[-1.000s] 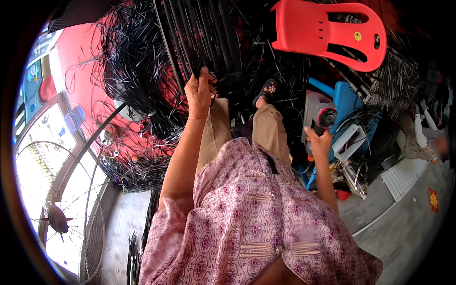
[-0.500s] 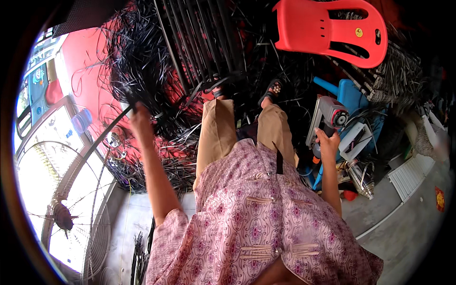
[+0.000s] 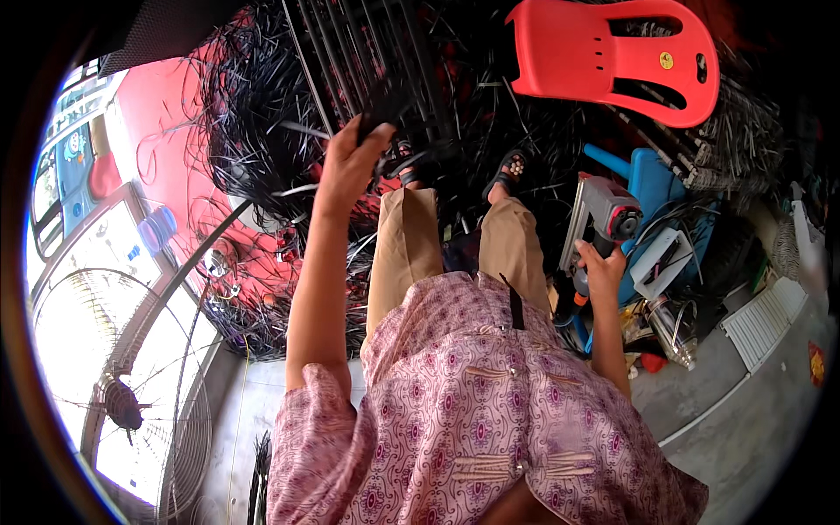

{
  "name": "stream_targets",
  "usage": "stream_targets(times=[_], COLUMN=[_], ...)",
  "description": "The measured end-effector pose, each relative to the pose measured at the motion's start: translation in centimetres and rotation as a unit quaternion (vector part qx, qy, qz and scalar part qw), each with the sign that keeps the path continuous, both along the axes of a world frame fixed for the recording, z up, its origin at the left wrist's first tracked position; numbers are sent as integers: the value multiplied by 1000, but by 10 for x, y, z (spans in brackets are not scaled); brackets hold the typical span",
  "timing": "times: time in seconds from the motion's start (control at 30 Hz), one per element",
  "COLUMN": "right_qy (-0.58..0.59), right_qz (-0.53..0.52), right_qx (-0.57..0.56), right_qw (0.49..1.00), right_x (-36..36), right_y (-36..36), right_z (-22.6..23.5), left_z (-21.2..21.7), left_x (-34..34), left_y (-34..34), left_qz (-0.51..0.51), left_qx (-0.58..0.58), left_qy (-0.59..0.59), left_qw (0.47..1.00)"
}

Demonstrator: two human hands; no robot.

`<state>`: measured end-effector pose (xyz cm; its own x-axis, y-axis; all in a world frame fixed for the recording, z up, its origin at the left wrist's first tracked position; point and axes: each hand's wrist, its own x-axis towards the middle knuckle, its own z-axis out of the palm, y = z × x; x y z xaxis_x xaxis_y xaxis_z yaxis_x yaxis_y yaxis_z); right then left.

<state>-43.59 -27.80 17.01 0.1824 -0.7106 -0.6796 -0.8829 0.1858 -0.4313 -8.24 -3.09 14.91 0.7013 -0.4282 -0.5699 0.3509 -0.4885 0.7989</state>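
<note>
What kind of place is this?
Probably a small workshop, maybe inside a home. There's a big heap of black strips, a dark slatted frame, and a gun-shaped tool in the person's right hand.

My shirt [image 3: 486, 420], lower middle of frame: pale pink, loose, printed all over with magenta medallions and dark purple scrolls. Front carries beige cord fasteners [image 3: 564, 466] in stacked horizontal loops, small shiny knobs between. Left sleeve [image 3: 306, 429] short, same print, wide cuff. Narrow black strip [image 3: 517, 311] near shirt's upper edge. My trousers [image 3: 404, 249], centre: plain tan. Dark sandals [image 3: 495, 187], upper centre; right one studded with pale round beads. My left grip [image 3: 353, 168], right grip [image 3: 604, 271]: both bare.
</note>
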Motion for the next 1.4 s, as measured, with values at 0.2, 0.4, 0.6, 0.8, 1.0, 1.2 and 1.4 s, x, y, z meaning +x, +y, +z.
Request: stream_targets(times=[0.2, 0.4, 0.6, 0.8, 1.0, 1.2, 1.4], right_qy=[-23, -47, -130, -204, -250, -239, -227], right_qz=[13, 3, 31, 206, 253, 283, 292], right_qx=[16, 24, -3, -57, -9, -8, -2], right_qw=[1000, 999, 991, 955, 935, 929, 929], right_x=[2, 15, 26, 61, 96, 109, 113], right_y=[8, 14, 26, 46, 60, 65, 68], right_z=[-1, -5, -11, 8, 10, -5, -12], left_z=[-38, -30, -45, -49, -53, -44, -53], left_x=[-8, -6, -9, -8, -13, -11, -13], left_y=[-19, -26, -18, -17, -16, -21, -20], left_qz=[-43, -114, -135, -140, -130, -120, -145], left_qx=[-106, 27, 101, 106, 107, 108, 120], left_qy=[-1, -133, -119, -136, -135, -70, -114], left_qw=[993, 984, 978, 975, 976, 984, 976])
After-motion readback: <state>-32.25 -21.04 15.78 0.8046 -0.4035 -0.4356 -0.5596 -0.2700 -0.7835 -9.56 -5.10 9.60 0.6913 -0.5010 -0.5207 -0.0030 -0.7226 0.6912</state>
